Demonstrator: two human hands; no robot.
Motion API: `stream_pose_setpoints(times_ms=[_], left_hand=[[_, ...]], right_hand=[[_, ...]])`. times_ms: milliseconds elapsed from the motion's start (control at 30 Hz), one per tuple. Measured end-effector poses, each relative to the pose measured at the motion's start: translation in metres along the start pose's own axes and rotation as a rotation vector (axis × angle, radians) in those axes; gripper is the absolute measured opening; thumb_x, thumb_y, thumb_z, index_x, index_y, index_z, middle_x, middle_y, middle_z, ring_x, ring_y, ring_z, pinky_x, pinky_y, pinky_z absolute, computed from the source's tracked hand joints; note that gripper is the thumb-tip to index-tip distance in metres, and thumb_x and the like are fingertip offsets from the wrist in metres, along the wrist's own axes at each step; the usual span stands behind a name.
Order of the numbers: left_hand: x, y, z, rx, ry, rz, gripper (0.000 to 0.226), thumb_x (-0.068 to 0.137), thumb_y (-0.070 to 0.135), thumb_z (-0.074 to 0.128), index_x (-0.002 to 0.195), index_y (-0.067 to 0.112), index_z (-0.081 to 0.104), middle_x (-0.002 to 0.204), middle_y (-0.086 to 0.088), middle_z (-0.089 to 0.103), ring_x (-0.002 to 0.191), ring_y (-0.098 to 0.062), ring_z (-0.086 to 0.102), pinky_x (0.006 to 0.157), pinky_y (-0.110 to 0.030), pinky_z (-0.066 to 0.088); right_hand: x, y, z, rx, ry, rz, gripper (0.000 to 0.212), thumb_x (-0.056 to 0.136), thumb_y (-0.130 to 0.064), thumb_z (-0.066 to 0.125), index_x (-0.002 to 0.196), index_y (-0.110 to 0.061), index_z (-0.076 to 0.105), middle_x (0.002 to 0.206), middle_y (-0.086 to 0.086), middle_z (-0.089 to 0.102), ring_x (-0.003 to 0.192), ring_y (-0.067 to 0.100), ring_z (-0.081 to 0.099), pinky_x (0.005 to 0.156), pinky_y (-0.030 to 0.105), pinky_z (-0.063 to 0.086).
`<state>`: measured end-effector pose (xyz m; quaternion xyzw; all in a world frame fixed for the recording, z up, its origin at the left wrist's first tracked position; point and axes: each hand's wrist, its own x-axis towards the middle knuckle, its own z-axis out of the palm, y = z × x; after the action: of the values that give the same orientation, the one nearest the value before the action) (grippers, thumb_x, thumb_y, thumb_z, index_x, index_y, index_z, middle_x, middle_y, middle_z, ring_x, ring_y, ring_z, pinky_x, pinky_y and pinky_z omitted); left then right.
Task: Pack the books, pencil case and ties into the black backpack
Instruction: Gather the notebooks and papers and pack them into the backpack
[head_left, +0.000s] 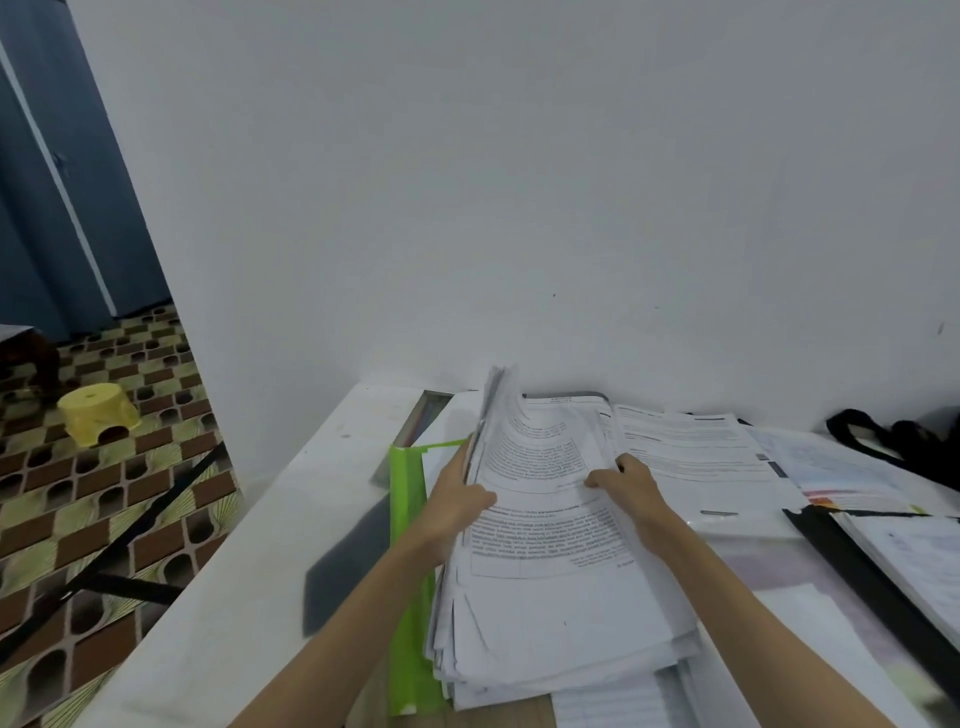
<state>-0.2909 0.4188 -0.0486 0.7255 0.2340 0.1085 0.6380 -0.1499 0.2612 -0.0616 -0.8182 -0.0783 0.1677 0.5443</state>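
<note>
A thick stack of printed white sheets (550, 582) lies on the white table (270, 545), its far end curled upward. My left hand (457, 506) grips the stack's left edge. My right hand (631, 486) presses on the top sheet with fingers bent. A green folder (408, 545) lies under the stack's left side. A dark grey tie (345, 561) lies flat left of the folder. The black backpack (898, 441) shows only partly at the far right against the wall. Open books (691, 452) lie behind the stack.
A black-edged binder with papers (893, 566) lies at the right. A striped flat item (415, 431) rests near the table's back left. On the patterned floor to the left stands a yellow stool (98, 413). The white wall rises just behind the table.
</note>
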Motion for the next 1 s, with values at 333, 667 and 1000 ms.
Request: stream_pose_setpoints(times_ms=[333, 667, 1000], left_hand=[[0.004, -0.014, -0.002, 0.007, 0.09, -0.07, 0.067, 0.081, -0.011, 0.044, 0.135, 0.027, 0.047, 0.108, 0.006, 0.065, 0.092, -0.014, 0.06, 0.066, -0.02, 0.048], [0.006, -0.022, -0.004, -0.003, 0.174, -0.072, 0.052, 0.079, -0.01, 0.049, 0.115, 0.025, 0.06, 0.094, 0.01, 0.066, 0.088, -0.015, 0.062, 0.079, -0.032, 0.054], [-0.005, 0.006, -0.014, -0.092, 0.04, 0.12, 0.059, 0.083, -0.018, 0.049, 0.133, 0.014, 0.052, 0.111, 0.001, 0.065, 0.101, -0.018, 0.062, 0.09, -0.034, 0.051]], right_hand=[[-0.004, 0.003, 0.001, -0.038, 0.009, 0.012, 0.032, 0.085, -0.009, 0.059, 0.071, -0.015, 0.031, 0.075, 0.0, 0.035, 0.066, 0.013, 0.033, 0.057, 0.026, 0.026], [-0.005, 0.004, 0.004, -0.025, 0.03, 0.013, 0.036, 0.083, -0.007, 0.06, 0.069, -0.015, 0.028, 0.072, 0.0, 0.033, 0.063, 0.013, 0.03, 0.056, 0.026, 0.024], [-0.003, 0.008, 0.0, 0.12, 0.044, 0.017, 0.037, 0.083, -0.02, 0.064, 0.073, -0.016, 0.03, 0.074, -0.003, 0.031, 0.063, 0.012, 0.03, 0.057, 0.026, 0.025]])
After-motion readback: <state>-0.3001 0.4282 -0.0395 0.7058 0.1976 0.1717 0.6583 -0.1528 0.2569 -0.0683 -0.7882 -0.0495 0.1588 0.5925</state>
